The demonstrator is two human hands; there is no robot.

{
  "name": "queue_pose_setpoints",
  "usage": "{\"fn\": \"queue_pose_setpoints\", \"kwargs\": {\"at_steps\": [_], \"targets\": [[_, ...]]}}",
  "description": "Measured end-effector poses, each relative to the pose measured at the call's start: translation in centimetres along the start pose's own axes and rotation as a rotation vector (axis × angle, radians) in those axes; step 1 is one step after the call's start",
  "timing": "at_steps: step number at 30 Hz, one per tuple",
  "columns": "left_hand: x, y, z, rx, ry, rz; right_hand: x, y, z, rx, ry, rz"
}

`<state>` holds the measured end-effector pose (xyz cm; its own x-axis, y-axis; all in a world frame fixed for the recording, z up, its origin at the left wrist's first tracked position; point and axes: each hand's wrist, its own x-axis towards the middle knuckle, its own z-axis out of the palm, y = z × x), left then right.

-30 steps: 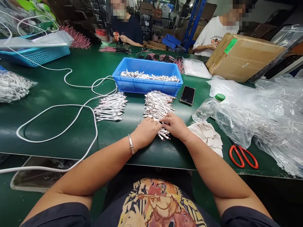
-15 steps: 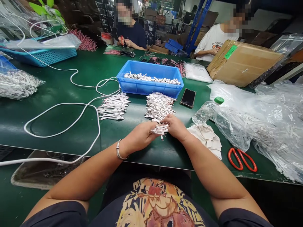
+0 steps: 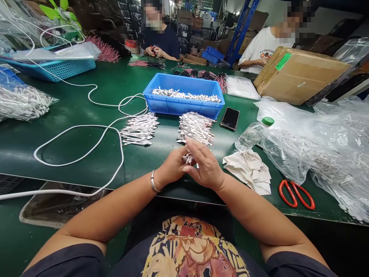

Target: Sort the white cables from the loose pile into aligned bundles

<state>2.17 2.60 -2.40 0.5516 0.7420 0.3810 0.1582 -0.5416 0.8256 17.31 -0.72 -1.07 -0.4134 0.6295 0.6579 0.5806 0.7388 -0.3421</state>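
My left hand is closed round a bundle of short white cables, whose ends show between my two hands. Against the bundle's right side lies my right hand, its palm flat and its fingers stretched out, the thumb apart below. Just beyond my hands is a pile of white cables. A second pile lies to its left. Behind both piles stands a blue bin with more white pieces inside.
To the right are a phone, a bottle, a cloth, red-handled scissors and plastic bags. A white cord loops across the left. A carton and two people are farther back.
My right hand has opened from a pinch at the bundle and turned flat against its side. The bundle's ends, earlier pointing right, are now mostly covered by my hands.
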Motion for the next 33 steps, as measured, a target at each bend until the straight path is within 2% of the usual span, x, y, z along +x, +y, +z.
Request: {"fn": "queue_pose_setpoints", "kwargs": {"at_steps": [3,6,9,13,20,23,27,30,33], "targets": [[-0.1,-0.7,0.0,0.059,0.005,-0.002,0.1,0.1,0.4,-0.025,-0.079,0.029],[0.0,-0.7,-0.1,0.087,0.010,0.006,-0.1,0.1,0.4,-0.042,-0.008,0.054],[0.2,-0.3,-0.1,0.101,0.021,0.003,-0.3,0.1,0.2,-0.086,0.070,0.019],[0.1,0.0,0.2,0.122,0.051,0.000,-0.1,0.0,0.2,-0.119,0.026,-0.023],[0.0,0.1,0.3,0.106,0.064,0.002,0.1,0.0,0.6,-0.106,-0.005,0.050],[0.2,0.7,-0.1,0.036,0.109,-0.017,-0.1,0.2,0.6,-0.099,0.057,0.057],[0.6,1.5,-0.6,-0.080,0.205,-0.132,-0.3,0.9,0.7,-0.042,0.171,0.210],[0.6,2.0,-0.8,-0.162,0.183,-0.182,-0.3,1.6,0.7,0.047,0.180,0.363],[0.3,2.3,-0.9,-0.205,0.160,-0.191,-0.2,2.3,0.8,0.206,0.153,0.445]]}}
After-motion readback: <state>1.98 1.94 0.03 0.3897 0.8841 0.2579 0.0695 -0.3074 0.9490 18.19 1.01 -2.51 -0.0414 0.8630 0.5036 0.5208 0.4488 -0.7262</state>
